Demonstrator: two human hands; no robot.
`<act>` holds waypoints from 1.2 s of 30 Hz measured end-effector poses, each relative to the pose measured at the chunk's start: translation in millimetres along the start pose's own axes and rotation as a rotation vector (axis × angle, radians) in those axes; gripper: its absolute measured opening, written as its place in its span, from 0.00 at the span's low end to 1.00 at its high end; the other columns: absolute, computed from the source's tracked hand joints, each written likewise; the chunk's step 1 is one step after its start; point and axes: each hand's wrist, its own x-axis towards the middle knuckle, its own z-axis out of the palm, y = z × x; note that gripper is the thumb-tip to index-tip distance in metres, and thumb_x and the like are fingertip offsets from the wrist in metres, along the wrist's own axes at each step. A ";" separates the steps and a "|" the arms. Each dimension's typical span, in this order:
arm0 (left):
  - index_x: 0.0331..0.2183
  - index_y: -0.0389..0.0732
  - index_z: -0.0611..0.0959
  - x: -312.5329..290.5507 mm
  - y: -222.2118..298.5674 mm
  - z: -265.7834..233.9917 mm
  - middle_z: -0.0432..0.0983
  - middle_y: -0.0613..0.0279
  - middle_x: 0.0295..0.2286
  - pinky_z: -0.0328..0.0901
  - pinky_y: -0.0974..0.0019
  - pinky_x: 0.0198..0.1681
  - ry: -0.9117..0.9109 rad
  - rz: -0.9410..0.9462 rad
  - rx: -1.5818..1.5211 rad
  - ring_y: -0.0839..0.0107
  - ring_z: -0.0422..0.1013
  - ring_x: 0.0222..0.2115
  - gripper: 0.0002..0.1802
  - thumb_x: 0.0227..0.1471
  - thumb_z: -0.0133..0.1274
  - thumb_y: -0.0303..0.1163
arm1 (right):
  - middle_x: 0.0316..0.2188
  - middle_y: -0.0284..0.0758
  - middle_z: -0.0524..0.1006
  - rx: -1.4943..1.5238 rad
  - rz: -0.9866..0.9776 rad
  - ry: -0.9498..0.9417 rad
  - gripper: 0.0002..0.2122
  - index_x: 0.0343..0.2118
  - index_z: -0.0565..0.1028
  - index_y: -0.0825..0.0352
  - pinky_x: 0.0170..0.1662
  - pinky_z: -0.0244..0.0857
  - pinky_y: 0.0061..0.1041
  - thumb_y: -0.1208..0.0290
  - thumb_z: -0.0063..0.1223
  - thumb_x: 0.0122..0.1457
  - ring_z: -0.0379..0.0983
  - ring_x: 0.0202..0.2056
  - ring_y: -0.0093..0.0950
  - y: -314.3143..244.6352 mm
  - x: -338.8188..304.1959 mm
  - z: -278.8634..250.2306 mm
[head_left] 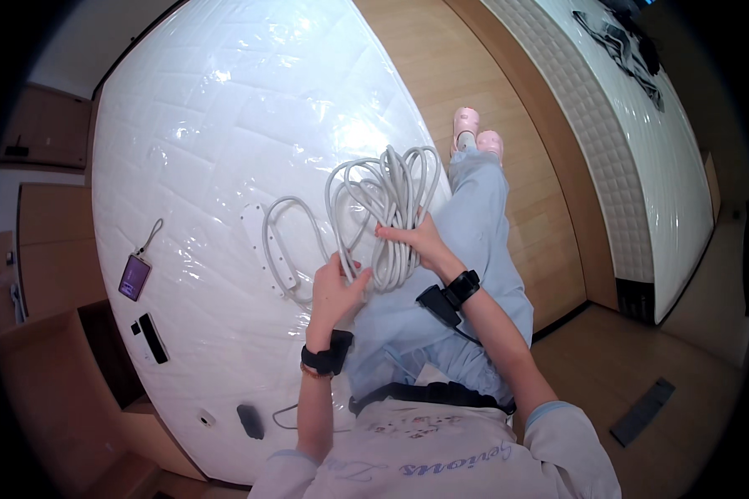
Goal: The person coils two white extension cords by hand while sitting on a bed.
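OK, most of the grey cable was in one bundle of long loops, by the look of it. It sat at the edge of the plastic-wrapped mattress, partly over your leg. Your right hand was clamped around the bundle, thumb across the front; your left hand had thumb and fingers closed on cable at the lower left. Left to gather, I judged: the loose loop by the white power strip, which lay on the mattress to your left. No tie visible around the bundle; couldn't make out the plug end.

Materials: cable round, smooth, thick-jacketed, bending in wide, uneven curves. Strip long, narrow, flat, hard-looking, probably plastic. Mattress quilted white under glossy, wrinkled film with bright glare. Phone, a flat rectangle with a cord strap, lay well apart from the cable.
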 end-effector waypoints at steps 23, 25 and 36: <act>0.40 0.38 0.75 -17.5 -30.4 -34.9 0.71 0.60 0.39 0.62 0.66 0.42 0.806 0.005 -0.295 0.69 0.66 0.41 0.17 0.46 0.57 0.30 | 0.33 0.40 0.78 0.165 0.057 -0.061 0.18 0.41 0.71 0.74 0.39 0.69 0.24 0.81 0.59 0.46 0.76 0.34 0.27 -4.8 -0.8 3.6; 0.39 0.38 0.75 -18.0 -18.9 -26.4 0.70 0.59 0.39 0.61 0.64 0.43 0.777 0.052 -0.189 0.66 0.66 0.42 0.18 0.43 0.59 0.29 | 0.33 0.40 0.78 0.168 0.047 -0.059 0.17 0.41 0.71 0.74 0.39 0.69 0.24 0.80 0.59 0.46 0.76 0.34 0.27 -1.4 0.2 1.0; 0.35 0.39 0.73 9.6 -19.7 12.8 0.67 0.56 0.35 0.60 0.59 0.41 0.496 0.186 0.212 0.58 0.65 0.33 0.17 0.38 0.54 0.20 | 0.32 0.40 0.78 0.283 0.052 0.006 0.15 0.39 0.71 0.74 0.37 0.71 0.25 0.81 0.58 0.47 0.76 0.32 0.28 -2.8 -0.7 3.1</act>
